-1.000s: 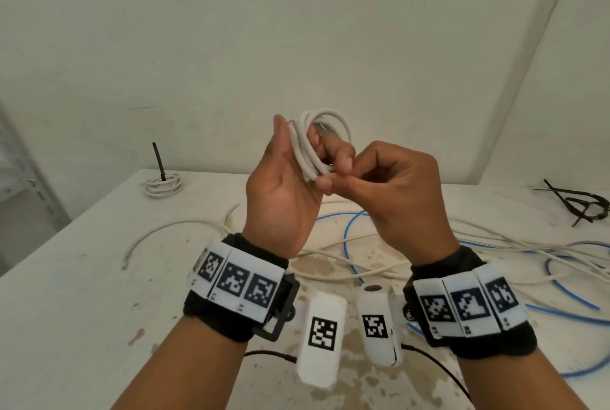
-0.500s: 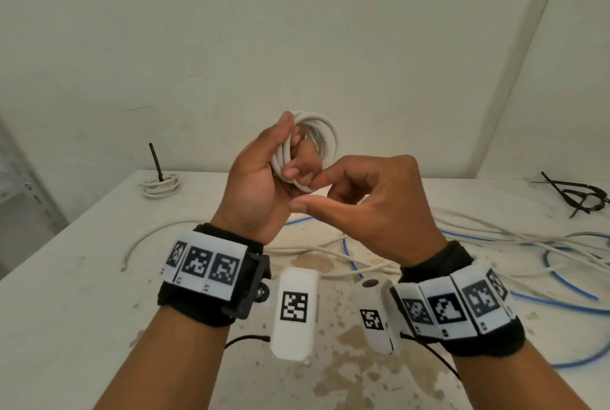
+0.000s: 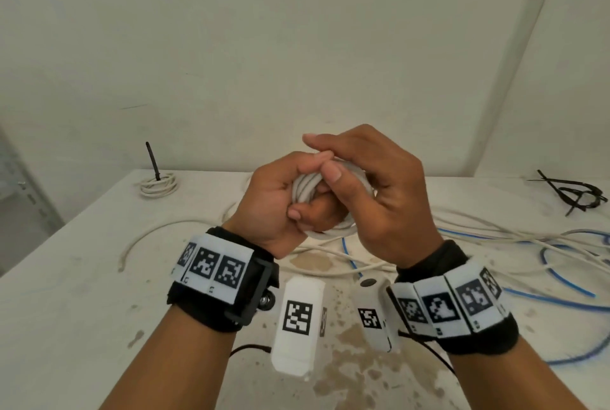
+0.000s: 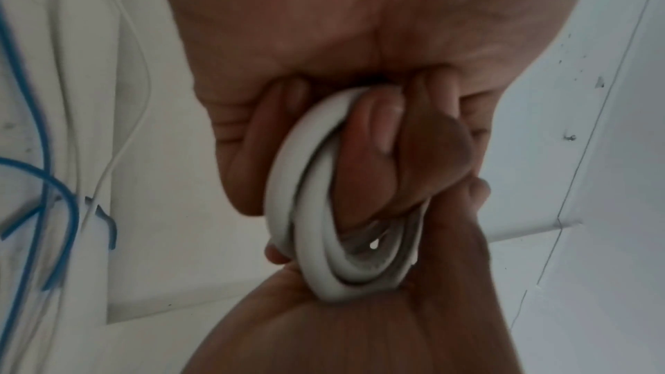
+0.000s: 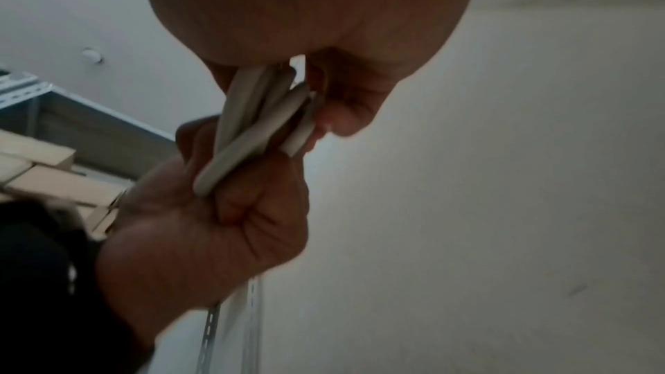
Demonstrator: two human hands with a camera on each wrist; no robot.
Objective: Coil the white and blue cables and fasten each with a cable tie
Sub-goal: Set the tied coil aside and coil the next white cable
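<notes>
Above table [image 3: 82, 277], both hands, left [image 3: 277, 208] and right [image 3: 379, 198], curled tight around white cable coil [image 3: 305, 190].

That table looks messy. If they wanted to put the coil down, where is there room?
Bare table lies on the left, between the tied coil at the back and the left hand. The right side is crowded: loose white and blue cables, black cable ties.

Stained white table [image 3: 66, 294], pale wall [image 3: 297, 30], cardboard boxes [image 5: 43, 169], metal shelving [image 5: 21, 87]
</notes>
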